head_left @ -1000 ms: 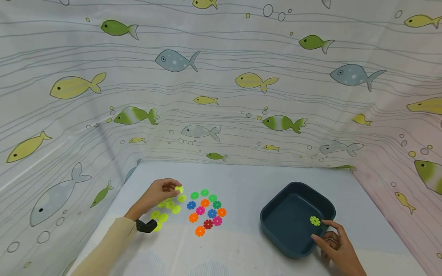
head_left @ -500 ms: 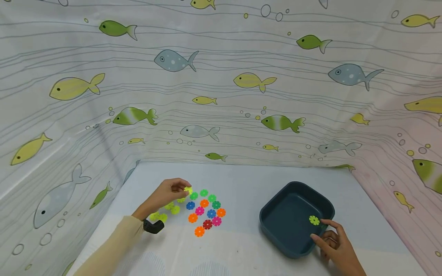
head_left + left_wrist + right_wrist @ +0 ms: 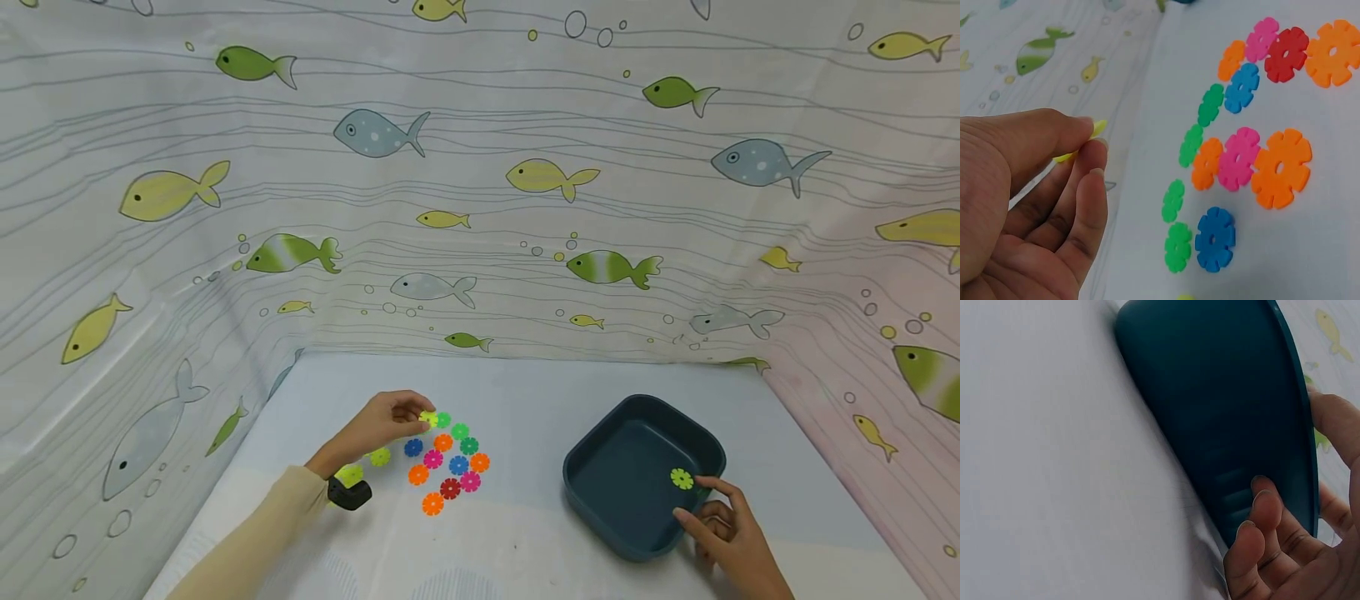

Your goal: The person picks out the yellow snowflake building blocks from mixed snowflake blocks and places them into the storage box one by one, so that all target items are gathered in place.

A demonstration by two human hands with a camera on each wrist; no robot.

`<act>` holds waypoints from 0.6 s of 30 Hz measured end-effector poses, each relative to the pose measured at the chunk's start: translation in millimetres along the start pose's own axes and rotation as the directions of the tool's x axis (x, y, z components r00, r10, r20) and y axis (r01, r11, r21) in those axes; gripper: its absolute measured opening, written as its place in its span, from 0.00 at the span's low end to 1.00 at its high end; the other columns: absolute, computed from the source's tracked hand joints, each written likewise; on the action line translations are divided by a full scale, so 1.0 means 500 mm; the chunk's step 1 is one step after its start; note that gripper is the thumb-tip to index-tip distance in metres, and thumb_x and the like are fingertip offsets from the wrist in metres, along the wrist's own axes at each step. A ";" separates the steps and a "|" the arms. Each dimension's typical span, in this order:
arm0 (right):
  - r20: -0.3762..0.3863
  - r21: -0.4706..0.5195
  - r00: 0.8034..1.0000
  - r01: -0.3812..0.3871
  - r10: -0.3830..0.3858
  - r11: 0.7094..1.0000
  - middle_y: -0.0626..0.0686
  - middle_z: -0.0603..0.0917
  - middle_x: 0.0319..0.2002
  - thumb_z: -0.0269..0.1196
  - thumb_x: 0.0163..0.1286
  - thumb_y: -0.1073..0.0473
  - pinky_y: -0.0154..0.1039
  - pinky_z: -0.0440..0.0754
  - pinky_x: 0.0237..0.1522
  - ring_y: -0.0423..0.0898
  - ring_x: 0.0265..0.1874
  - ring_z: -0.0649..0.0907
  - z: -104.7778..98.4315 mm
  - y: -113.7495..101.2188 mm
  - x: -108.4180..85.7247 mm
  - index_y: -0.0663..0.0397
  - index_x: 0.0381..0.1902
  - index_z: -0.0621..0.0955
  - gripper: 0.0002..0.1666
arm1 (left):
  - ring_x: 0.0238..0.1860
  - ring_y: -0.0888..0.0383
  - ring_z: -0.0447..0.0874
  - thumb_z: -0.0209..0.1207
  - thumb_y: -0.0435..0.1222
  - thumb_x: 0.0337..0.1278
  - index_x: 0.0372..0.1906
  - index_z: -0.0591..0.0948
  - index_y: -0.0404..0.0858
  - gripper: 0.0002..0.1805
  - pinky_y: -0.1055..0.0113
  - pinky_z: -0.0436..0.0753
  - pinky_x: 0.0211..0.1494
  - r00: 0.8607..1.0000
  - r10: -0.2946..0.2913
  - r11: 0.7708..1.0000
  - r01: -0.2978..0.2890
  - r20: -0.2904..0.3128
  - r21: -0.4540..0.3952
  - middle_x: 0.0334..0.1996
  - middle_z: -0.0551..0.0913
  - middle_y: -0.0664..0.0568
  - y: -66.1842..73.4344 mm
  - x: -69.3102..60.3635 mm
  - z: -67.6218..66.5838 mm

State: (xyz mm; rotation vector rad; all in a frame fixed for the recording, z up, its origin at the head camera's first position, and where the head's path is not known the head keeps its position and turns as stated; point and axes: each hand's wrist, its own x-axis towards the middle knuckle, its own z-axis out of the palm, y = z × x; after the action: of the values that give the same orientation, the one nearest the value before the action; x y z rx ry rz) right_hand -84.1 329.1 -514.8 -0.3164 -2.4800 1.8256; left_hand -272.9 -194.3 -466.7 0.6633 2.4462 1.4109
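Observation:
In the head view my left hand (image 3: 396,419) pinches a yellow flower-shaped disc (image 3: 428,418) between thumb and fingertips. The disc is above the table, in front of the green discs; the left wrist view shows it (image 3: 1099,129) edge-on. My right hand (image 3: 731,529) grips the near right rim of a dark blue square tub (image 3: 630,500). Seen from the right wrist, its curled fingers rest against the tub's outer wall (image 3: 1210,412). Inside the tub, close to the index fingertip, is a yellow-green disc (image 3: 682,479).
Several flower-shaped discs lie grouped mid-left, among them an orange disc (image 3: 432,504), a dark red disc (image 3: 450,488) and a blue disc (image 3: 413,447). Yellow discs (image 3: 380,457) lie partly under the left forearm. Fish-printed sheeting (image 3: 495,250) walls the white table (image 3: 525,533).
My left hand has moved right, carrying the pinched yellow disc from above the yellow discs to the green ones. The right hand and the tub have stayed in place.

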 end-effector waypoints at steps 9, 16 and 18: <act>-0.001 0.003 1.000 0.003 -0.003 1.000 0.57 0.79 0.33 0.68 0.73 0.55 0.46 0.80 0.20 0.53 0.19 0.77 0.000 -0.005 -0.002 0.50 0.72 0.58 0.39 | 0.46 0.50 0.82 0.70 0.40 0.64 0.52 0.85 0.47 0.13 0.66 0.85 0.47 0.997 0.047 0.999 -0.047 0.053 -0.002 0.45 0.85 0.52 0.020 0.021 0.021; 0.002 0.002 1.000 0.010 -0.010 1.000 0.57 0.79 0.32 0.67 0.74 0.55 0.46 0.79 0.20 0.54 0.19 0.77 0.000 -0.005 -0.003 0.51 0.72 0.57 0.39 | 0.45 0.52 0.82 0.70 0.41 0.64 0.52 0.86 0.48 0.13 0.66 0.84 0.48 0.995 0.068 0.997 -0.070 0.072 0.016 0.44 0.85 0.54 0.033 0.039 0.036; 0.004 0.001 1.000 0.015 -0.015 1.000 0.57 0.79 0.33 0.67 0.74 0.55 0.46 0.80 0.21 0.54 0.19 0.77 0.000 -0.005 -0.003 0.50 0.72 0.57 0.38 | 0.45 0.52 0.81 0.70 0.41 0.64 0.52 0.86 0.48 0.13 0.66 0.83 0.48 0.994 0.081 0.996 -0.082 0.079 0.019 0.43 0.85 0.54 0.039 0.043 0.040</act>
State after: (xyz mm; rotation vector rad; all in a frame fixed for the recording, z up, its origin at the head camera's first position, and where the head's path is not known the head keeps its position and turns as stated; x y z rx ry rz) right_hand -82.8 328.3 -512.3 -0.2939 -2.4770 1.8241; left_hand -277.9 -160.1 -459.9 0.8163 2.4026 1.3618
